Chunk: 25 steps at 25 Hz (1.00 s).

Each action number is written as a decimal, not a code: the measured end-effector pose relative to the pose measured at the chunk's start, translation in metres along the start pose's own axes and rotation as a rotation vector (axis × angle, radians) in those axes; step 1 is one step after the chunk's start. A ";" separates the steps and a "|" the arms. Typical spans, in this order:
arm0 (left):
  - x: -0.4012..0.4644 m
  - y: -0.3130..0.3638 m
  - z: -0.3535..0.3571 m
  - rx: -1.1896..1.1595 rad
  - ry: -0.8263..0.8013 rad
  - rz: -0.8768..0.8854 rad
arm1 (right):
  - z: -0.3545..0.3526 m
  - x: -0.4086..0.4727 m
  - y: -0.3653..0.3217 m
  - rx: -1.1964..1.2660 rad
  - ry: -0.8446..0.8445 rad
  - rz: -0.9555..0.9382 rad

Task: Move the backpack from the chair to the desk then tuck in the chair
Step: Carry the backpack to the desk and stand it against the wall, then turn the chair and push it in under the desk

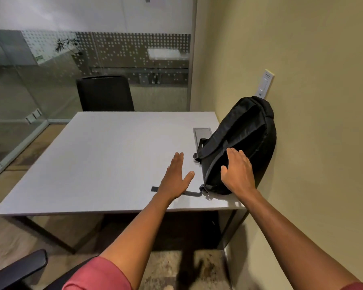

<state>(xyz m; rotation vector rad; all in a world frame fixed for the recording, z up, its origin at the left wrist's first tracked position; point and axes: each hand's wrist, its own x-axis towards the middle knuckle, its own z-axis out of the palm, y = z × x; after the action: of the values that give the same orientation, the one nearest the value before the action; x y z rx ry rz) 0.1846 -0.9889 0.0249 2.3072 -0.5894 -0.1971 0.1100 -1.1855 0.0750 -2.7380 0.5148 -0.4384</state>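
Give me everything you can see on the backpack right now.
The backpack is black, fabric-looking, standing at the right edge of the desk and leaning on the wall. Its padded shoulder straps face the camera; a loose strap end trails across the desktop. The right hand is open over its lower part; contact is unclear.

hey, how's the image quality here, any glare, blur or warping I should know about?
Head view: wide-angle warping bends the desk edges and stretches both forearms; soft blur throughout, worst on the floor at the bottom edge; a bright glare patch sits on the desk's near right corner beside the backpack; the glass partition shows hazy reflections.
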 end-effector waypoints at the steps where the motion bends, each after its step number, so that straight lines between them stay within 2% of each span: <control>1: -0.014 0.000 0.001 0.007 0.011 -0.015 | -0.002 -0.010 -0.002 0.017 0.000 -0.007; 10: -0.151 -0.014 -0.010 0.008 0.121 -0.156 | 0.002 -0.104 -0.031 0.104 -0.049 -0.091; 25: -0.318 -0.092 -0.106 0.020 0.261 -0.299 | 0.042 -0.226 -0.148 0.213 -0.195 -0.187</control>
<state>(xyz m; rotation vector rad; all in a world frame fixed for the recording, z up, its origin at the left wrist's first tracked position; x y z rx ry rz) -0.0309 -0.7168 0.0275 2.3822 -0.1150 -0.0279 -0.0317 -0.9552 0.0369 -2.5940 0.1526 -0.2498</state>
